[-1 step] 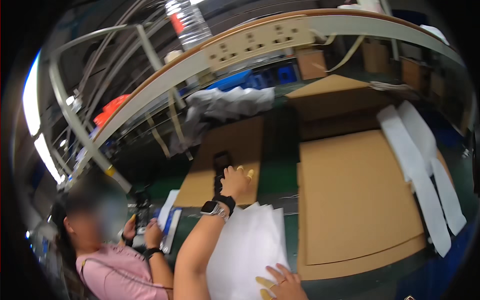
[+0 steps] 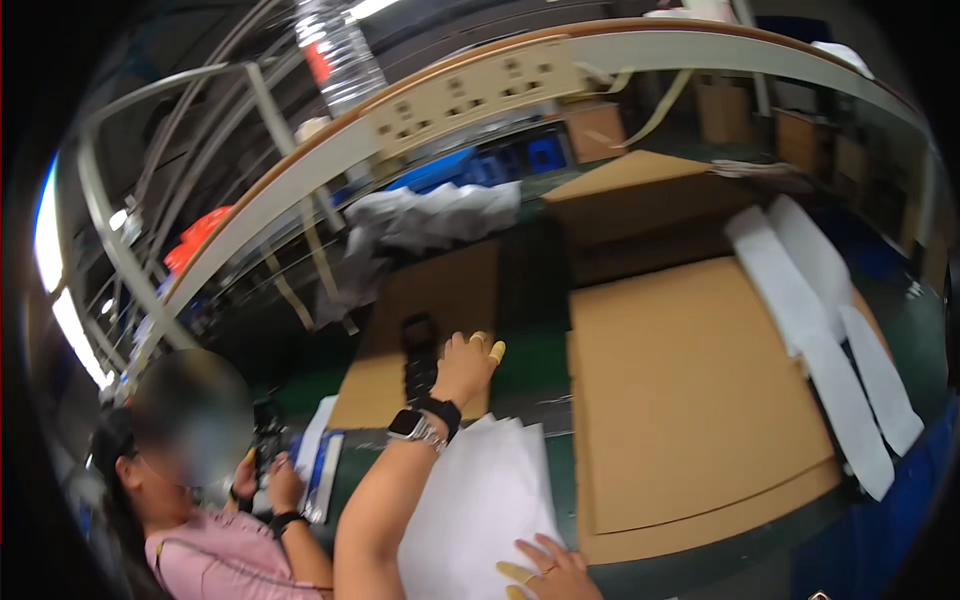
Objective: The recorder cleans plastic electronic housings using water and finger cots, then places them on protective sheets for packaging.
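Black plastic parts are lying in a short row on a brown cardboard sheet at the far left of the bench, and the left hand is reaching out to them. Its fingers, some wearing yellow finger cots, are closing around the near end of the row, though I cannot tell how firmly they are clamping. The right hand is resting flat, fingers apart, on the near edge of a stack of white foam sheets, holding nothing.

To do this well, I judge the left hand should be gripping the parts from the sides and lifting them straight, while the right is keeping the thin sheets from sliding.

Far across the bench, open cardboard boxes are standing on a shelf; their contents are not visible. A co-worker at the near left is handling another dark part.
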The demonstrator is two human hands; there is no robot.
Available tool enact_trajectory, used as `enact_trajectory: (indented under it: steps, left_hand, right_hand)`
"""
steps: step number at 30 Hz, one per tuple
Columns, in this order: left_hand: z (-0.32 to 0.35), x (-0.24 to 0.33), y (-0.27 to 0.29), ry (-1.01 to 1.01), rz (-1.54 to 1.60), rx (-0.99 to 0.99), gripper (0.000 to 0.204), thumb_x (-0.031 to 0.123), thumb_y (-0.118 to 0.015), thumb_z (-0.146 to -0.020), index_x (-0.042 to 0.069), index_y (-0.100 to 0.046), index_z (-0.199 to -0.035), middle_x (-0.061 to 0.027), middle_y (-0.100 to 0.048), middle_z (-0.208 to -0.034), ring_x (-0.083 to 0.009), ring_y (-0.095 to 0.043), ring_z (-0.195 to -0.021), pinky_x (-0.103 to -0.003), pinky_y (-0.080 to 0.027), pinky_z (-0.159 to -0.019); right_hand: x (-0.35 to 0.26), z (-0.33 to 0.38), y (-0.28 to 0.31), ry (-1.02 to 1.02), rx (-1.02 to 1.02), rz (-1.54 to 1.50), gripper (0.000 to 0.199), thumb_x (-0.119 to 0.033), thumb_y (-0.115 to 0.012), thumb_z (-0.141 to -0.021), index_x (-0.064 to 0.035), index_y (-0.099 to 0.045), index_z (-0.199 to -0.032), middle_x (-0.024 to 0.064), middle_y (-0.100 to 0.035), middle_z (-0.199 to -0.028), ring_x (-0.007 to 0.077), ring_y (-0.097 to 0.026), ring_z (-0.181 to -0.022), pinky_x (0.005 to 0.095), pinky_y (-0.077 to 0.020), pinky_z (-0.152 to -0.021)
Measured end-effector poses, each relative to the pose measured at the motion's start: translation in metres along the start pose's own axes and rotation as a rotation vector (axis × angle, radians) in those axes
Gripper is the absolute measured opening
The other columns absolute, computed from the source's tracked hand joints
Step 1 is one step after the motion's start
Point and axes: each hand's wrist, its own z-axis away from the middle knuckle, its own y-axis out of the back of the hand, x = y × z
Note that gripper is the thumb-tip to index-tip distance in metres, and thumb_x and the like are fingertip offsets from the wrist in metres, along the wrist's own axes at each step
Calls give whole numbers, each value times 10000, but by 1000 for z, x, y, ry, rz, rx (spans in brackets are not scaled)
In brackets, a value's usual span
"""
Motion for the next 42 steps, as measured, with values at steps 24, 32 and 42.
enact_trajectory:
  steps: [24,32,42]
  left_hand:
    - [95,334,-35,-1405,191,-300,437,224,-717,-626,-20,-563,-954,-223,-472,-1042,-390,-459,-1036,-464,-393,-887]
    - [169,180,65,-574,515,-502,629,373,-719,-710,-31,-466,-1121,-217,-480,-989,-340,-539,-881,-379,-449,-795]
    - [280,10,72,588,516,-327,575,492,-569,-851,-17,-508,-1111,-106,-613,-845,-141,-581,-760,-277,-466,-666]
  right_hand:
    - [-4,1,1,41,-11,-60,385,-271,-554,-776,-49,-553,-1091,135,-428,-1303,304,-334,-1242,455,-282,-963]
    - [47,22,-83,-218,-223,-398,357,-211,-593,-809,-28,-521,-1108,160,-507,-1151,313,-475,-1032,418,-401,-898]
    - [9,-2,-5,3,88,-100,457,-267,-561,-826,-40,-496,-1218,147,-488,-1160,330,-387,-1189,439,-336,-896]
